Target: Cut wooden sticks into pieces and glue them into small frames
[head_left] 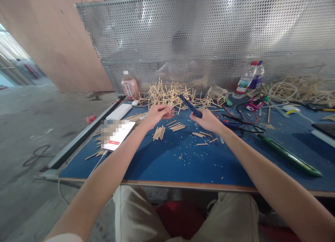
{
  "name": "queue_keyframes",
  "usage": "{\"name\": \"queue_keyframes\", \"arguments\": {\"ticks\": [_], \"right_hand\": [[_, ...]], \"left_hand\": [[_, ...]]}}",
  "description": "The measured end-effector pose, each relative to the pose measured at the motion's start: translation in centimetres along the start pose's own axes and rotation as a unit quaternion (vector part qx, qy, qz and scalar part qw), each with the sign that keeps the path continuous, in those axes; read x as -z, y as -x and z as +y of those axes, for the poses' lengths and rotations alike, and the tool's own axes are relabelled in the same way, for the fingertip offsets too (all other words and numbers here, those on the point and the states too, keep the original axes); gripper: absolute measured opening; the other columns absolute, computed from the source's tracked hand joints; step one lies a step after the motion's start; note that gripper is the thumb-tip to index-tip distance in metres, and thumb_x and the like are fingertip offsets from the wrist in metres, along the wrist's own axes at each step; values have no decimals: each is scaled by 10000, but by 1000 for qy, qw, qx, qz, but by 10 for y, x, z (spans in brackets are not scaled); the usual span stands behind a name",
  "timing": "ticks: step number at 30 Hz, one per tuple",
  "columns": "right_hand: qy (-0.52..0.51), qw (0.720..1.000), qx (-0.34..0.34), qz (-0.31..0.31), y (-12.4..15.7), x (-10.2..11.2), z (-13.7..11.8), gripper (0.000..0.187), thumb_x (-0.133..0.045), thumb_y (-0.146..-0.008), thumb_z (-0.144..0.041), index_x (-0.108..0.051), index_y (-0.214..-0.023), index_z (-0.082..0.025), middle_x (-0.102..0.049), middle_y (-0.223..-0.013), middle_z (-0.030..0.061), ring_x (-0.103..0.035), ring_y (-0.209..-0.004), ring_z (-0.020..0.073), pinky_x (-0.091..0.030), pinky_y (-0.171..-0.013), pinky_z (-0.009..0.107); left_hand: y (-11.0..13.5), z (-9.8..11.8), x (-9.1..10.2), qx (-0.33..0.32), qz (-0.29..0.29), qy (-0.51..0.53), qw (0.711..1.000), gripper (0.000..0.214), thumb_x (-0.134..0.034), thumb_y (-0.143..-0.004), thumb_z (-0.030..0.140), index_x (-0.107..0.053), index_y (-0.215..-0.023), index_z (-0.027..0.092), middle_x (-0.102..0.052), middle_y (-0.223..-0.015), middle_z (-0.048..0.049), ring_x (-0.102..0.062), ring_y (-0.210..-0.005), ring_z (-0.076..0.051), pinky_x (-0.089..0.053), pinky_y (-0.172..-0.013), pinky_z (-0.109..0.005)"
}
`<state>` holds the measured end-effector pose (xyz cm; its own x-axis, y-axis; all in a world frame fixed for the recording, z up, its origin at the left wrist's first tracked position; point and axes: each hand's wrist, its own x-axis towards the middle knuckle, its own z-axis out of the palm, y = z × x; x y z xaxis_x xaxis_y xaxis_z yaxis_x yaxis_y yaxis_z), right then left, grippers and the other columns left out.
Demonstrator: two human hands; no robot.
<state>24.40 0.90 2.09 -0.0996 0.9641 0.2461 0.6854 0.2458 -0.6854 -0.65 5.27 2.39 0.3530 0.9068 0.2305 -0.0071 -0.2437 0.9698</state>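
My left hand [158, 115] is raised above the middle of the blue table. Its fingertips are closed on short wooden sticks [169, 105], partly hidden by the fingers. To its right, my right hand [208, 119] grips a long dark blue tool [190, 105] that looks like a utility knife, its far end pointing up and left toward the loose pile. Under the hands lie a small bundle of cut sticks [158, 133], a row of short sticks [178, 126] and a few scattered pieces [200, 134].
A tangled stick pile [162, 93] spreads along the perforated metal panel [146, 36]. On the left are a phone [119, 135], a white box [119, 111] and a pink bottle [129, 86]. Bottles [244, 82], cables and a long green tool [290, 154] occupy the right.
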Motion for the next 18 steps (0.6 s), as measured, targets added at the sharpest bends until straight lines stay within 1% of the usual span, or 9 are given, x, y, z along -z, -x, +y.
{"name": "queue_keyframes", "arguments": {"ticks": [3, 6, 11, 15, 18], "right_hand": [[31, 999, 22, -20, 1, 0, -3, 296, -636, -804, -442, -660, -969, -198, -694, -861, 81, -594, -689, 212, -404, -630, 352], [48, 997, 45, -29, 3, -1, -7, 277, -631, -811, -429, -665, -967, -202, -699, -870, 77, -590, -705, 213, -398, -641, 355], [70, 994, 61, -56, 6, 2, -8, 253, -599, -828, -458, -646, -782, -214, -653, -711, 42, -538, -604, 182, -355, -574, 346], [54, 994, 53, -77, 9, 5, -10, 218, -602, -818, -425, -647, -761, -220, -647, -679, 34, -536, -567, 169, -350, -543, 339], [59, 994, 37, -86, 9, 6, -11, 257, -592, -824, -444, -613, -697, -221, -635, -627, 29, -529, -524, 160, -351, -523, 339]], "left_hand": [[3, 6, 1, -9, -28, -11, 999, 224, -710, -826, 352, -767, -960, 181, -754, -972, -127, -735, -856, -218, -578, -833, -357], [7, 9, -2, -9, -59, -31, 998, 238, -710, -828, 376, -769, -956, 184, -758, -934, -121, -738, -834, -218, -584, -811, -349], [10, 10, -7, 9, -71, -51, 996, 203, -719, -819, 380, -772, -896, 201, -760, -906, -114, -737, -817, -214, -576, -802, -339], [10, 12, -9, 15, -77, -57, 995, 160, -715, -818, 346, -768, -840, 196, -756, -884, -109, -728, -775, -204, -565, -764, -335], [10, 12, -9, 13, -70, -65, 995, 151, -713, -819, 334, -771, -817, 195, -752, -873, -108, -704, -714, -184, -545, -720, -320]]}}
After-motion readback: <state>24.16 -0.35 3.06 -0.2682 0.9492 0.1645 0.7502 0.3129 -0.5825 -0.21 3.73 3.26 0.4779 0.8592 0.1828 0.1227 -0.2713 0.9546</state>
